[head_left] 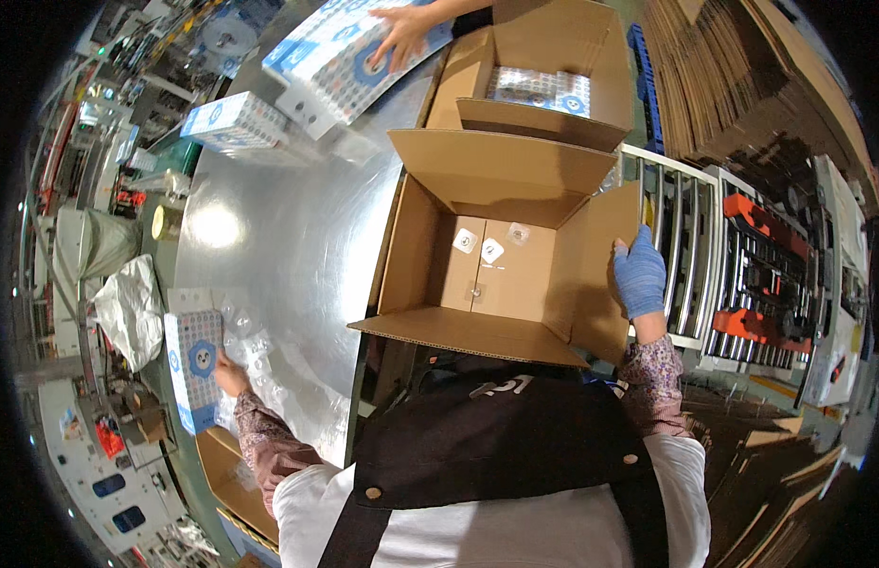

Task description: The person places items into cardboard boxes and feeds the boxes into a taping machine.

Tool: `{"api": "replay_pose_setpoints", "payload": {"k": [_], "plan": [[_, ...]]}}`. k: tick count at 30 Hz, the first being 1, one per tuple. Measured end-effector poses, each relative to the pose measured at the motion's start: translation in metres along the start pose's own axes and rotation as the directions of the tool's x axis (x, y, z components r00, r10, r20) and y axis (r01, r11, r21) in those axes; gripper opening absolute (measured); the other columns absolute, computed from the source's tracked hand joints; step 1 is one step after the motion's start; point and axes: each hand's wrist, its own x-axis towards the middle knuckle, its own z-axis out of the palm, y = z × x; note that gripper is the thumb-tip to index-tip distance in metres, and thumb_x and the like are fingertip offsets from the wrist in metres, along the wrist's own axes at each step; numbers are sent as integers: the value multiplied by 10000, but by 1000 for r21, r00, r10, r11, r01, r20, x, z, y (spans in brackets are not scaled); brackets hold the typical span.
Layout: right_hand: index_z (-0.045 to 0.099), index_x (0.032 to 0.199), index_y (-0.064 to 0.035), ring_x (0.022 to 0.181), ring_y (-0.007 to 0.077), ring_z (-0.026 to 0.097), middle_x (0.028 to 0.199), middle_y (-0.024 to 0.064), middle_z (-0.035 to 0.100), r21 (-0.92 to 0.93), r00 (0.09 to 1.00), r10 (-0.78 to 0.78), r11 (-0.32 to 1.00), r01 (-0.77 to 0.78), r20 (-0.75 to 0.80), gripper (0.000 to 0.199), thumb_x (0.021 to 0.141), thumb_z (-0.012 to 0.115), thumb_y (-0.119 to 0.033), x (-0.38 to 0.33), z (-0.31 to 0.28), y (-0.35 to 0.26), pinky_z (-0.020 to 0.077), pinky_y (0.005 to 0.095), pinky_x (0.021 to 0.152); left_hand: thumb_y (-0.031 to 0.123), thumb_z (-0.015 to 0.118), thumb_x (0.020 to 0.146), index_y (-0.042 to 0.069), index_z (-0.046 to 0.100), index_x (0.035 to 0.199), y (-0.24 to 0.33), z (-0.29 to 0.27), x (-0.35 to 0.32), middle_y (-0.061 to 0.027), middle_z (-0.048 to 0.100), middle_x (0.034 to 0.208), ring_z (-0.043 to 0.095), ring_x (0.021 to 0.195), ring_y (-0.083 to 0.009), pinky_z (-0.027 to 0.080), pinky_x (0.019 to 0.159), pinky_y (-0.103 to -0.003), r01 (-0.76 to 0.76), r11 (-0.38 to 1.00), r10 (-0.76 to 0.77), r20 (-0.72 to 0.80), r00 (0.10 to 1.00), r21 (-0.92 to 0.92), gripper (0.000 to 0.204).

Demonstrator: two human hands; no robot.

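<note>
A large open cardboard carton (507,275) stands in front of me, its flaps folded outward. On its bottom lie several small clear packets with white labels (492,251). My right hand (640,275), in a blue glove with the thumb bare, is closed on the carton's right flap (605,275). Out to the left, my bare left hand (233,376) grips the side of a blue-and-white patterned box (195,360) at the metal table's left edge; some of its fingers are hidden. Crumpled clear plastic bags (269,383) lie right beside that hand.
Across the metal table (278,218), another person's hand (401,34) rests on patterned boxes (349,62). A second carton (558,52) beyond mine holds similar boxes. To the right are a roller conveyor (683,246) and stacked flat cardboard (752,85). An open carton (236,483) sits lower left.
</note>
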Motion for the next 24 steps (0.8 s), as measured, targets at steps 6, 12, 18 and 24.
{"api": "replay_pose_setpoints", "payload": {"k": [6,12,18,24], "plan": [[495,1145,24,810,430,615,905,262,641,73,988,-145,986,149,-56,361,886,575,-215,18,7,13,487,489,707,76,558,785,-7,552,1127,-85,-43,12,-243,622,1065,600,964,-422,481,837,-478,365,907,-410,246,878,209,352],[481,1167,2,860,428,629,939,275,641,51,994,-105,993,107,-37,359,874,580,-183,19,11,3,501,485,734,68,623,782,2,510,1247,8,-25,41,-246,517,1268,496,1153,-396,414,957,-443,-159,976,122,226,966,151,483],[462,1218,23,814,439,619,913,267,639,-48,988,-90,995,85,-125,409,881,567,-182,11,25,-8,489,496,694,165,638,828,25,502,1239,281,43,122,-215,561,1219,552,1099,-383,452,919,-421,-410,834,465,72,882,-368,455],[471,1203,18,780,439,621,871,275,637,-132,985,-42,991,19,-169,396,872,584,-168,13,30,-34,494,500,656,343,656,832,126,407,1359,425,91,244,-155,379,1427,372,1301,-371,408,977,-524,-506,816,553,121,824,-281,622]]}}
